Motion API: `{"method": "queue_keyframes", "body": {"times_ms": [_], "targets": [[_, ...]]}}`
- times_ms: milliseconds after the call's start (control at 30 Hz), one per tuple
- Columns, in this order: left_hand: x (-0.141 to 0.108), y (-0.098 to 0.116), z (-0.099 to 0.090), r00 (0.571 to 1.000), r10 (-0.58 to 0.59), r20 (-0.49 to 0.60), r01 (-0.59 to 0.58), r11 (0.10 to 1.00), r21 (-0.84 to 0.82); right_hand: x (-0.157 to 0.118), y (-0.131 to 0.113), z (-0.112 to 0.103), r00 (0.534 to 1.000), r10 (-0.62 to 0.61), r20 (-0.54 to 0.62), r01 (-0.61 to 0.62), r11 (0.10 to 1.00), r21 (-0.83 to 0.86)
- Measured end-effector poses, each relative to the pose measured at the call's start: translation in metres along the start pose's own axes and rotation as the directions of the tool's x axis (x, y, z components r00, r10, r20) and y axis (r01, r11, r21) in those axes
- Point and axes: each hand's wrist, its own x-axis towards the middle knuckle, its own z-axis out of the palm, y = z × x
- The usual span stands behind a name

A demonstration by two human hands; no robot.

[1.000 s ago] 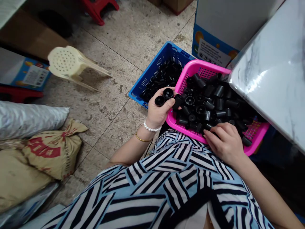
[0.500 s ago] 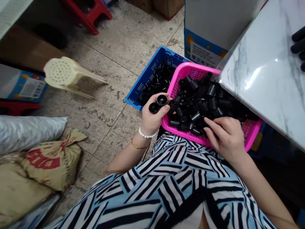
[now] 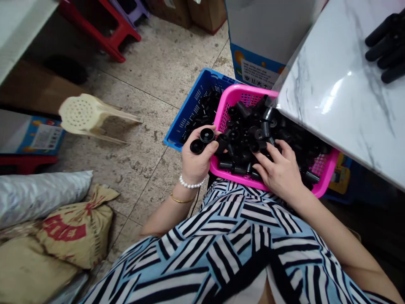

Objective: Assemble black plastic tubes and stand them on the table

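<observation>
Right hand (image 3: 281, 169) has gone from the near rim of the pile further in among the pieces, its fingers wider apart than half a second ago; left hand (image 3: 196, 159) keeps its grip.

Head view: left fingers closed round black, glossy, hollow plastic cylinders (image 3: 207, 135), thumb pressing from the near side. Two show round open ends upward; a third dark piece at the fingertips may be held as well, hard to say. Right fingers parted and bent, tips against the heap of loose black plastic cylinders (image 3: 243, 109); cannot tell whether they pinch one.

Heap lies under and beyond the right fingertips, in a bright pink, perforated plastic basket (image 3: 224, 101). Its far right side is hidden beneath a glossy white, grey-veined tabletop (image 3: 319, 84), beyond the right fingers. Just past the left fingertips, a blue perforated plastic crate (image 3: 193, 99) of small dark parts, too dim to make out, partly covered by basket and hand. Far beyond the right fingers, black rounded rod shapes (image 3: 387, 46), cut off by the frame edge; nature unclear.
</observation>
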Motion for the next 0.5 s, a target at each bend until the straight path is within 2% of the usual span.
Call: {"method": "queue_keyframes", "body": {"times_ms": [133,233,367,500], "targets": [[-0.009,0.010,0.019,0.993,-0.029,0.116,0.024,0.999,0.043,0.020,-0.006,0.005,0.996,-0.088,0.032,0.085,0.991,0.105],[-0.006,0.009,0.035,0.980,-0.029,0.196,0.010,0.995,0.097,0.020,-0.010,0.002,0.989,-0.124,0.077,0.112,0.984,0.142],[0.008,0.001,0.044,0.964,-0.113,0.242,0.084,0.988,0.131,-0.003,-0.002,-0.014,0.969,-0.187,0.163,0.161,0.974,0.162],[0.015,-0.007,0.041,0.965,-0.191,0.178,0.155,0.967,0.200,-0.036,0.014,-0.034,0.962,-0.217,0.169,0.184,0.964,0.190]]}}
